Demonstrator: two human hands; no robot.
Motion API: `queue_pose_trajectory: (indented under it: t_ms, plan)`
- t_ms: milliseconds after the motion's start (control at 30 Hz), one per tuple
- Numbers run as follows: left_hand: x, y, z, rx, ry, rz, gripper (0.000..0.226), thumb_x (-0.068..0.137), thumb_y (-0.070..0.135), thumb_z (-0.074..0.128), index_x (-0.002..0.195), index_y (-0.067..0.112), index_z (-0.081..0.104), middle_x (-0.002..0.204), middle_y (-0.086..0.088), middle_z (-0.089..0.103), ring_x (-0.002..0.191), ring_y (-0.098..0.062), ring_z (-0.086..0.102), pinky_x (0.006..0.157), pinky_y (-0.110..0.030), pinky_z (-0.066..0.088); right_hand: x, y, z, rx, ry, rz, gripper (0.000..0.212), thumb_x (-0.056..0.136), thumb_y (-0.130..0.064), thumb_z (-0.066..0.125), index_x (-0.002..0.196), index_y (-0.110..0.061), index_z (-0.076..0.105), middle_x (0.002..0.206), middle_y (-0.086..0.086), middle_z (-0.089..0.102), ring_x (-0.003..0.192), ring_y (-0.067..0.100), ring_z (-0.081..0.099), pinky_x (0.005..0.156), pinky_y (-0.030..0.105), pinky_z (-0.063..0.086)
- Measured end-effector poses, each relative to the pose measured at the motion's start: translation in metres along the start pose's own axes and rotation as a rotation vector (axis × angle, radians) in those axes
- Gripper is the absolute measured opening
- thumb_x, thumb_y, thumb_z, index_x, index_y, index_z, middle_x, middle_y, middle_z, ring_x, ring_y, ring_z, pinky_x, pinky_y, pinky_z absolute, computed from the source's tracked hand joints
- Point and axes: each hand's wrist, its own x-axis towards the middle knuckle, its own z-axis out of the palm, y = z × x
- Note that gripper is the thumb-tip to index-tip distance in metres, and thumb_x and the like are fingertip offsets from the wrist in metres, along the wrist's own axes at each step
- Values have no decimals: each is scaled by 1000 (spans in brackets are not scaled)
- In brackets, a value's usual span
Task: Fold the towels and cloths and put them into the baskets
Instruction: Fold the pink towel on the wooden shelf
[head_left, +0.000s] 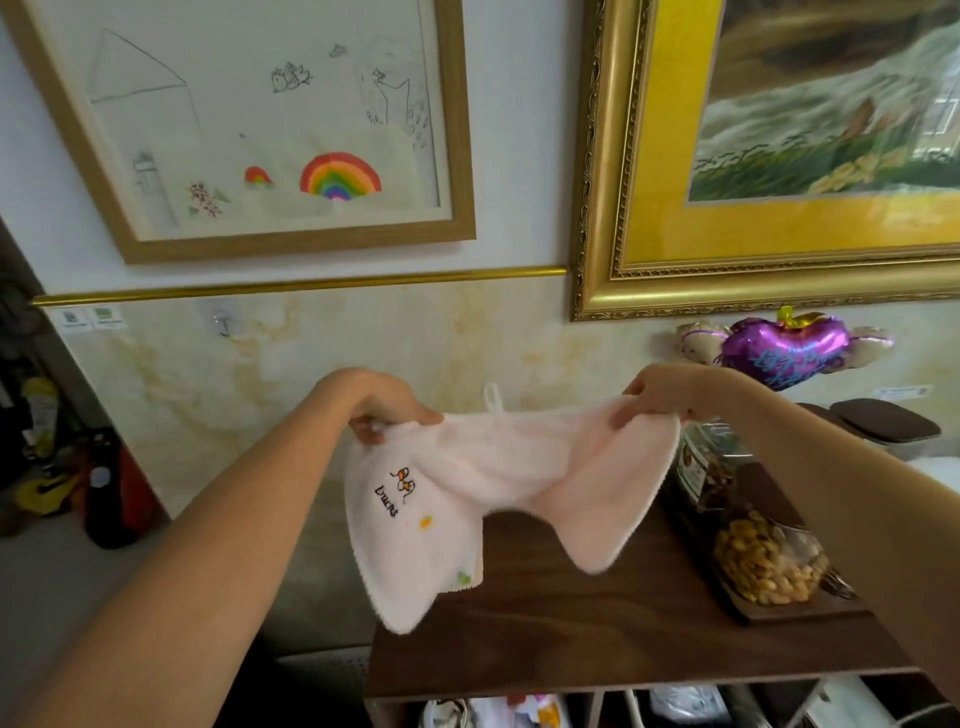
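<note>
A small pale pink cloth (498, 483) with an embroidered duck and dark lettering hangs in the air in front of the wall, above the left end of a dark wooden shelf top (597, 623). My left hand (387, 408) pinches its upper left corner. My right hand (657, 397) pinches its upper right corner. The cloth sags between them, with both lower ends drooping and a white loop sticking up at its top edge. No basket is in view.
On the right of the shelf top stand clear jars of nuts (763, 556) on a tray, lidded containers (888, 423) and a purple heart balloon (784, 348). Two framed pictures hang on the wall above. A dark bottle (106, 499) and clutter stand on the floor at left.
</note>
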Motion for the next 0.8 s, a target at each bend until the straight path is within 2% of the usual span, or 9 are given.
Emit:
queue_pose_trajectory:
  t_ms: [67,200,333,400,467,533,700,767,800]
  plan:
    - [4,-6,8,36,-40,-9,38,90,51,57,81,15,52,68,-5,39,55,-16,41,47,-17,43,1,8,4,-84,-46,36,27,74,-31,80,92,-13,74,92,6,71,74,19,63,64,28,52]
    - [28,-18,42,-9,35,-7,34,90,42,62,82,10,55,73,-5,44,61,-16,47,42,-20,45,15,20,32,-232,21,74,29,78,-30,75,95,-7,73,78,5,63,64,19,56,47,19,41]
    - [56,-36,92,40,211,8,31,97,29,54,76,6,50,81,-14,57,61,-27,60,49,-30,50,44,45,94,-229,285,86,19,90,-23,55,101,-13,67,102,10,67,93,29,63,67,27,41]
    - [67,-49,114,137,234,-1,30,97,30,51,80,6,57,94,-18,66,79,-33,67,66,-32,52,53,55,121,-241,329,92,19,94,-19,48,102,-13,65,106,11,65,97,32,62,67,30,41]
    - [75,-64,127,225,259,-15,34,97,34,51,104,3,64,114,-18,65,105,-32,63,84,-34,50,61,63,136,-271,331,97,17,95,-18,46,101,-13,62,104,12,64,94,33,61,66,30,41]
    - [75,-76,128,220,273,-41,40,97,37,50,114,3,63,120,-16,63,112,-31,59,87,-32,46,65,67,141,-283,339,109,13,95,-18,47,98,-11,58,99,12,62,92,34,61,65,32,42]
    - [73,-102,120,150,246,-126,45,96,49,47,96,8,68,106,-14,67,103,-31,62,82,-33,47,65,68,142,-232,302,128,17,92,-21,56,78,-13,53,80,8,57,75,29,55,60,30,42]
    - [70,-97,116,-33,242,-105,41,95,43,53,73,9,64,84,-16,65,86,-29,63,69,-31,46,65,64,137,-106,220,121,21,88,-25,63,74,-9,61,73,8,60,71,30,60,55,29,42]
    - [67,-90,113,-227,249,-60,36,94,37,58,73,9,65,78,-12,64,78,-24,61,64,-28,44,64,60,134,18,154,106,22,86,-26,67,80,-5,66,73,9,62,70,30,62,53,29,44]
